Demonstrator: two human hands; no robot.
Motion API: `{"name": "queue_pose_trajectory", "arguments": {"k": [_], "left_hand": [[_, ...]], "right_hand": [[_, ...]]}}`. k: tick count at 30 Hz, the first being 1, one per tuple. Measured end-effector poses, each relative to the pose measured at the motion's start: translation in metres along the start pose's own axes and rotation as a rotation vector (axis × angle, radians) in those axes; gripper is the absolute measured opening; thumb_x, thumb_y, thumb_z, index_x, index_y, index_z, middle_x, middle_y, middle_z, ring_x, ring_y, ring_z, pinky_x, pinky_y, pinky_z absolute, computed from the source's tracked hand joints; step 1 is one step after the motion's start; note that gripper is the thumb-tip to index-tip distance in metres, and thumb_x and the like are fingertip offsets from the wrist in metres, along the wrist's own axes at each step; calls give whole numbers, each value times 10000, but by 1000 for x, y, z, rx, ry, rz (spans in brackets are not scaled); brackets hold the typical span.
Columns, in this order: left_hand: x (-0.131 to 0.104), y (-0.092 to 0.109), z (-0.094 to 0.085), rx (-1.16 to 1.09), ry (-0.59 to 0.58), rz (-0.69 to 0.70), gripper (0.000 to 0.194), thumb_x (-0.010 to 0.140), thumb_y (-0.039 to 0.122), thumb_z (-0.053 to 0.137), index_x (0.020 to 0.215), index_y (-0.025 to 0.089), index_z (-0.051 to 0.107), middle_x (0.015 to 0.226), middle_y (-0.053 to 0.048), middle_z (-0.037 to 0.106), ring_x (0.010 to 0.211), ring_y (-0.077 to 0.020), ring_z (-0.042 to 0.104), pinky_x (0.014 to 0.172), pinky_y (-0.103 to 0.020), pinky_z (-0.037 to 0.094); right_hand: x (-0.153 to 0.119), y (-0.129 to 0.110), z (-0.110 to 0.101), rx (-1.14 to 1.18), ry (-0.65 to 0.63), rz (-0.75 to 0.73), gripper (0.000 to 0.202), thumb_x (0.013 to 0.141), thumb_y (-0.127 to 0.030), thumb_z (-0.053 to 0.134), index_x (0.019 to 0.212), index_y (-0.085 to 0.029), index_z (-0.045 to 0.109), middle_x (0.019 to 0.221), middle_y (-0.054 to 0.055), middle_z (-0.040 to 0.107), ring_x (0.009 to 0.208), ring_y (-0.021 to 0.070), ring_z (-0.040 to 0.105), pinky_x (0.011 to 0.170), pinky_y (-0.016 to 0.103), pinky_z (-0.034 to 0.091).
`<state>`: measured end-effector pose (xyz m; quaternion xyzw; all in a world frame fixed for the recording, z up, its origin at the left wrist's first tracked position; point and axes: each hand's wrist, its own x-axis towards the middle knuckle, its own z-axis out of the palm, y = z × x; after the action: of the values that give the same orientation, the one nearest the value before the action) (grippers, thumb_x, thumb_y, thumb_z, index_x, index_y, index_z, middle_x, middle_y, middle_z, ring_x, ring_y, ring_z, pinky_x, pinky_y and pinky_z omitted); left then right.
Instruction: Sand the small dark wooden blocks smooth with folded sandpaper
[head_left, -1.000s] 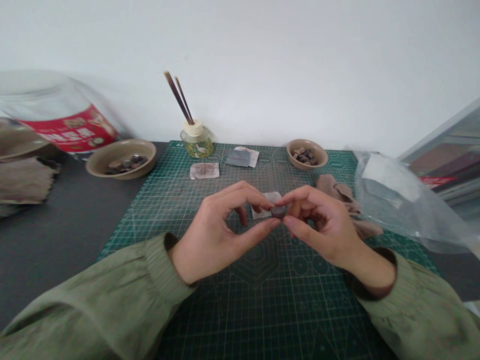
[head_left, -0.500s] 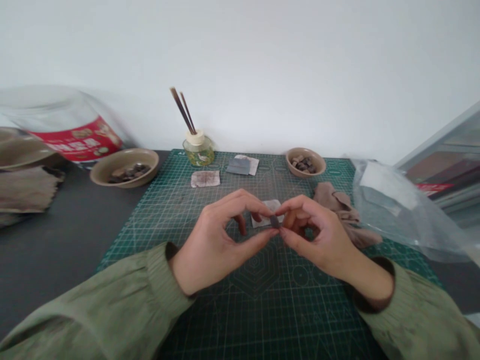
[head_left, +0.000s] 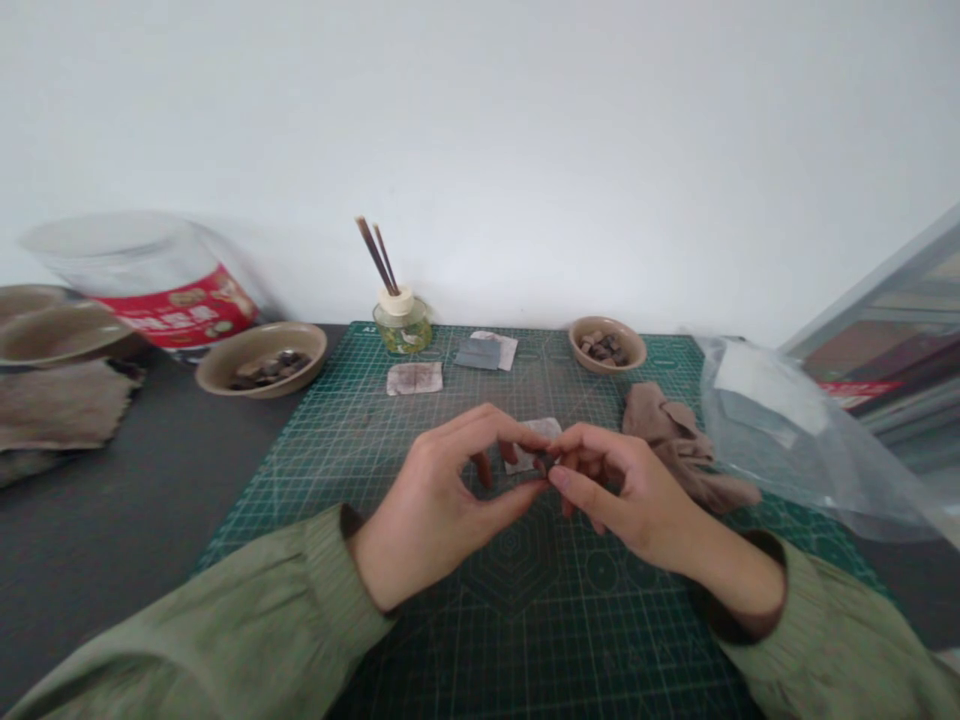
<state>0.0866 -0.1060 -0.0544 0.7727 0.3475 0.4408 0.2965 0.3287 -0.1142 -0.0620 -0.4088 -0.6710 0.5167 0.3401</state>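
A small dark piece [head_left: 545,463], stone-like or wooden (I cannot tell which), is pinched between both hands above the mat. My left hand [head_left: 442,505] grips it from the left with thumb and index finger, the other fingers curled behind. From the other side, my right hand [head_left: 637,490] closes thumb and index finger on it, covering part of it. Beneath the fingertips lies a whitish square sheet [head_left: 550,428], partly hidden. A crumpled brown cloth [head_left: 667,440] rests just beyond my right hand.
The green cutting mat [head_left: 345,450] holds a reed diffuser [head_left: 403,328], a grey sheet [head_left: 478,353], a stained sheet [head_left: 415,378] and a bowl [head_left: 636,356] of small pieces. Another bowl [head_left: 214,380], a jar [head_left: 176,310] and rough cloth [head_left: 67,405] stand left; a plastic bag [head_left: 810,470] lies right.
The view has tilted up slightly, so everything sits lower. The right fingers have shifted on the dark piece, and its turn has changed; both hands still pinch it.
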Motion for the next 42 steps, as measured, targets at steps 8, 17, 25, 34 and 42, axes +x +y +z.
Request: {"name": "queue_pose_trajectory", "arguments": {"k": [8, 17, 25, 34, 42], "left_hand": [[2, 0, 0, -13, -5, 18, 286, 963, 114, 851, 1219, 241, 845, 1054, -31, 806, 860, -144, 737, 699, -255, 577], [0, 1, 0, -32, -2, 39, 242, 972, 101, 839, 1175, 233, 850, 1084, -35, 835, 880, -143, 754, 715, -248, 578], [0, 1, -1, -22, -28, 37, 238, 1005, 142, 824, 1217, 245, 845, 1047, -21, 800, 868, -135, 722, 739, -253, 576], [0, 1, -1, -13, -22, 16, 220, 979, 140, 848, 1176, 239, 844, 1011, -14, 796, 840, -135, 716, 708, -253, 564], [1, 0, 0, -18, -25, 24, 223, 976, 131, 851, 1175, 231, 855, 999, -21, 783, 841, -134, 714, 698, -247, 568]], "right_hand": [[1, 0, -1, 107, -42, 24, 388, 1120, -545, 739, 1238, -178, 782, 766, -13, 721, 536, 78, 529, 479, 193, 378], [0, 4, -2, 104, -69, 33, 409, 1137, -568, 702, 1253, -185, 783, 755, -12, 722, 519, 75, 533, 459, 176, 380], [0, 5, -3, 84, -71, 40, 463, 1158, -621, 634, 1196, -189, 794, 734, -10, 709, 507, 73, 532, 460, 185, 381], [0, 3, -3, 75, -64, -5, 397, 1154, -560, 679, 1134, -181, 793, 705, -25, 685, 530, 65, 507, 471, 191, 351], [1, -1, -2, 90, -73, -24, 309, 1147, -490, 716, 1132, -187, 774, 718, -46, 658, 532, 57, 485, 466, 187, 351]]}}
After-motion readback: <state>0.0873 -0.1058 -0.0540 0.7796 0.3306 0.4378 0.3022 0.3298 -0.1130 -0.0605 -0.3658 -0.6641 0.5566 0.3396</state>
